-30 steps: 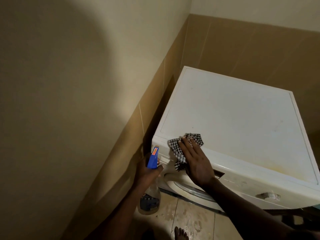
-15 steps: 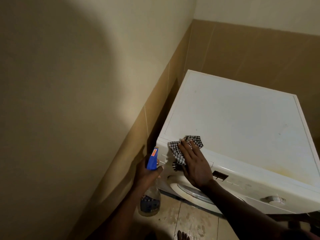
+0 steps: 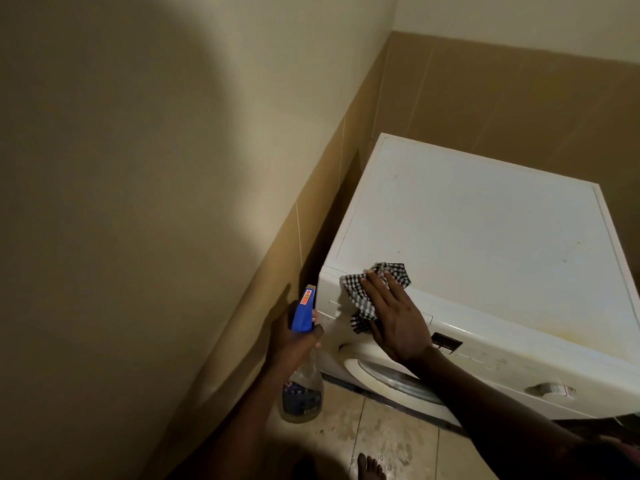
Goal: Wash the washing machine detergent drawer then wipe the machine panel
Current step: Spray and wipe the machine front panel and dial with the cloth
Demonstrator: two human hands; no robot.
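A white front-loading washing machine (image 3: 485,237) stands in the corner. My right hand (image 3: 394,320) lies flat with straight fingers on a black-and-white checked cloth (image 3: 360,296), pressing it against the left end of the machine's front panel (image 3: 502,355), over the detergent drawer front. My left hand (image 3: 291,344) grips the neck of a clear spray bottle (image 3: 303,393) with a blue trigger head (image 3: 304,311), held just left of the machine's front corner. The drawer is mostly hidden under the cloth and hand.
A dark display (image 3: 446,342) and a dial (image 3: 550,389) sit on the panel to the right. The round door (image 3: 391,379) is below. A tiled wall (image 3: 311,209) stands close on the left. The wet tiled floor (image 3: 381,441) and a bare foot (image 3: 370,467) are below.
My right hand and the cloth have shifted slightly along the panel's left end. My left hand keeps the spray bottle in about the same place. The view has tilted a little.
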